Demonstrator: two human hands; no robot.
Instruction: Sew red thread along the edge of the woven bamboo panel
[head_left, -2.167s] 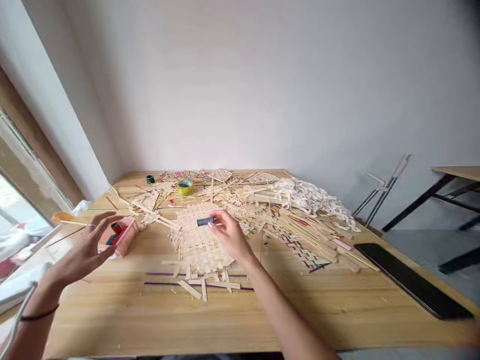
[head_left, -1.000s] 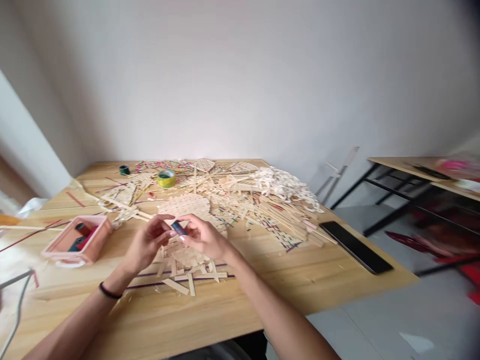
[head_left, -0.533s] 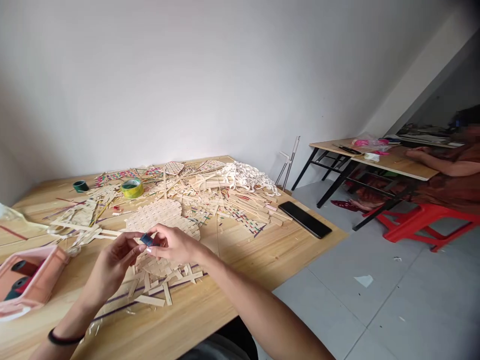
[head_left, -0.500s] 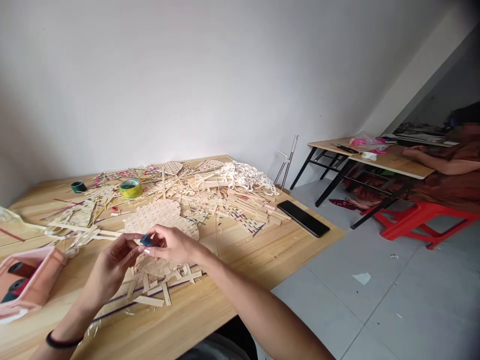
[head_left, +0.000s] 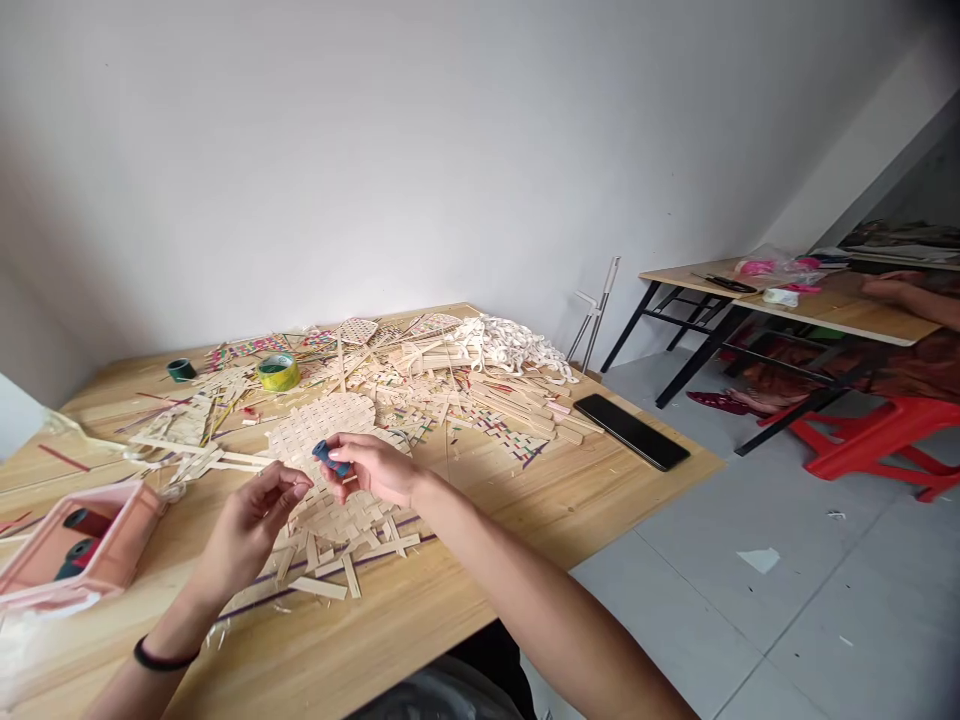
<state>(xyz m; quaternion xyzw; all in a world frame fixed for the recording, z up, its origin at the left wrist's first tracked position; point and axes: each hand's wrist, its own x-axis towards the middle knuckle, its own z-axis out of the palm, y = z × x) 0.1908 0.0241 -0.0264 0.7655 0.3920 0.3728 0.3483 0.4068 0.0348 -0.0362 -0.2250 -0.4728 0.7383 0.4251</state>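
Note:
My right hand (head_left: 381,472) grips a small dark blue spool of thread (head_left: 325,454), its end turned toward the left. A short gap to the left, my left hand (head_left: 251,522) has thumb and forefinger pinched together. Whatever lies in that pinch is too fine to make out. Below both hands lies a woven mat of pale flat strips (head_left: 300,425), partly covered by them, with loose strip ends sticking out at its near edge. A purple strip (head_left: 262,597) runs across the table beside those ends.
At the left stands a pink plastic box (head_left: 139,540) with dark spools inside. Yellow tape (head_left: 279,374), a green spool (head_left: 181,370), a pile of white cord (head_left: 517,345) and scattered strips lie farther back. A black phone (head_left: 631,432) rests near the right edge. Another person's arm (head_left: 911,292) shows at a second table.
My hands have come apart: the right one now holds the blue spool away from the left fingers, which stay pinched. The camera view has shifted slightly left.

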